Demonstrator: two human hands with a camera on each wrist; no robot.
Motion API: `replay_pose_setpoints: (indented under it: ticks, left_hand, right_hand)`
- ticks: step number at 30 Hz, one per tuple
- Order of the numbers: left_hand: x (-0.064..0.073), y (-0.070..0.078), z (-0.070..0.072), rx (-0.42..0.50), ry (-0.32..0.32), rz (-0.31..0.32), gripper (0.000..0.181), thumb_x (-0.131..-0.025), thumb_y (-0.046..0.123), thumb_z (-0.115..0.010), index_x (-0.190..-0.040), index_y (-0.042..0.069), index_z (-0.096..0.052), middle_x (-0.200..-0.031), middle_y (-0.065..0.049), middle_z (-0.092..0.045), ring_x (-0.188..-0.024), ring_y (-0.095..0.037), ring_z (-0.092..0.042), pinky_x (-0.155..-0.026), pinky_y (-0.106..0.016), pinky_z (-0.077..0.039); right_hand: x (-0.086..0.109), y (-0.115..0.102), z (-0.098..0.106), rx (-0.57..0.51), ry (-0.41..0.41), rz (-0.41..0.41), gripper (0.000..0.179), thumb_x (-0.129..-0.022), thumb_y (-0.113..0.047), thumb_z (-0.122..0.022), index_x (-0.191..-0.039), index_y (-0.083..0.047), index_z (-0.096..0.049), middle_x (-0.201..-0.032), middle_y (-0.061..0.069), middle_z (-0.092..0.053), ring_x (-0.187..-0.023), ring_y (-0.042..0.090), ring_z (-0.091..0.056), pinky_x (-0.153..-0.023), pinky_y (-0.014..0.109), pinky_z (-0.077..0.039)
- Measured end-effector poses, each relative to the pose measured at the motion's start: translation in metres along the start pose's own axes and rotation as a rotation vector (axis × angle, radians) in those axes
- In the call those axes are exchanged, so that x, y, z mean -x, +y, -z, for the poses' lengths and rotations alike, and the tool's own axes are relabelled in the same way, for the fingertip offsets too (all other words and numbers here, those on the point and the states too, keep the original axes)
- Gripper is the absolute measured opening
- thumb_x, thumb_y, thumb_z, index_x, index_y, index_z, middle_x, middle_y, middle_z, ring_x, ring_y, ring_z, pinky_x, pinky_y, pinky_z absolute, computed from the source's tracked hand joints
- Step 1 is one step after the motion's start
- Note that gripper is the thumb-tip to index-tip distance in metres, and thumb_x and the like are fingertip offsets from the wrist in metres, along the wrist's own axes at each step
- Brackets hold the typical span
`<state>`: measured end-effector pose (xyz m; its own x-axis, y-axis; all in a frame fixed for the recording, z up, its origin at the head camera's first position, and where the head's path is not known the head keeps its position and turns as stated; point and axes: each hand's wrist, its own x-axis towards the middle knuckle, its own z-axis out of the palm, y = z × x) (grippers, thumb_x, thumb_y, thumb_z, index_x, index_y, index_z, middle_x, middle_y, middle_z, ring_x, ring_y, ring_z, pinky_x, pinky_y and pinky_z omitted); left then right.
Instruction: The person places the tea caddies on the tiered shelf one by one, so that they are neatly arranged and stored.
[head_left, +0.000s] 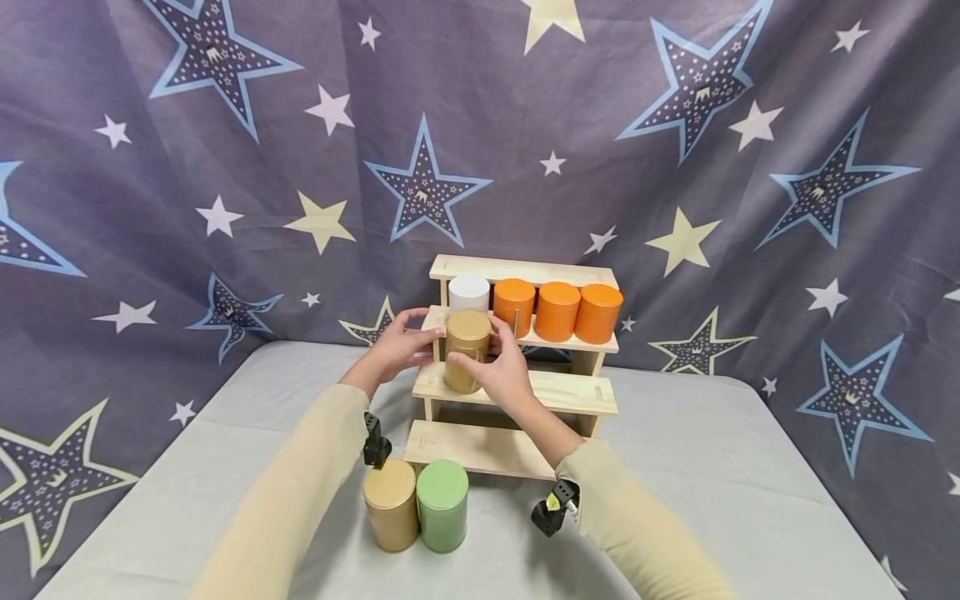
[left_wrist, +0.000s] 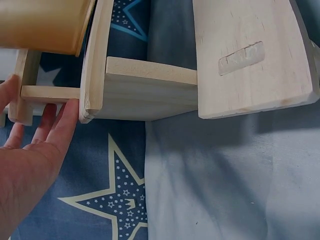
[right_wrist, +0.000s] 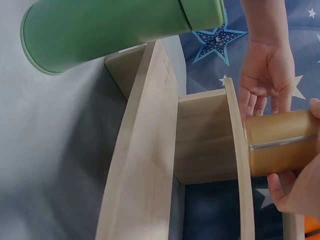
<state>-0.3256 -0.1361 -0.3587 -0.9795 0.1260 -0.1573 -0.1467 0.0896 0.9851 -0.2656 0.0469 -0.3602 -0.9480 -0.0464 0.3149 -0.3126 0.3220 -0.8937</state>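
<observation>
A gold canister (head_left: 467,354) stands upright at the left end of a middle step of the wooden tiered stand (head_left: 551,392). My right hand (head_left: 506,371) grips it, thumb in front and fingers round its right side. My left hand (head_left: 401,346) is at the stand's left end, its fairly straight fingers right at the wooden side piece in the left wrist view. The step above carries a white canister (head_left: 468,292), partly hidden behind the gold one, and orange canisters (head_left: 514,304) in a row to its right.
On the grey cloth-covered table (head_left: 712,467), a second gold canister (head_left: 392,508) and a green canister (head_left: 442,508) stand side by side before the stand, between my forearms. A star-patterned curtain (head_left: 480,100) hangs behind. The stand's lowest step (head_left: 472,446) lies below the right forearm.
</observation>
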Motion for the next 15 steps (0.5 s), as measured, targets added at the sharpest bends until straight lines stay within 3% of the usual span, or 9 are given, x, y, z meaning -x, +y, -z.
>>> replay_pose_setpoints:
  ticks: [15]
  left_hand:
    - [0.0009,0.0004,0.0002,-0.007,-0.009,-0.008,0.063,-0.094,0.016,-0.057,-0.146,0.017,-0.021,-0.137,-0.022,-0.044,-0.117,-0.034,-0.052,-0.100,-0.044,-0.047]
  right_hand:
    - [0.0030,0.0034,-0.0078,0.005,0.017,-0.016,0.079,-0.075,-0.035,-0.078,-0.140,-0.013,-0.038,-0.115,0.012,-0.058,-0.102,0.024,-0.055,-0.089,0.039,-0.050]
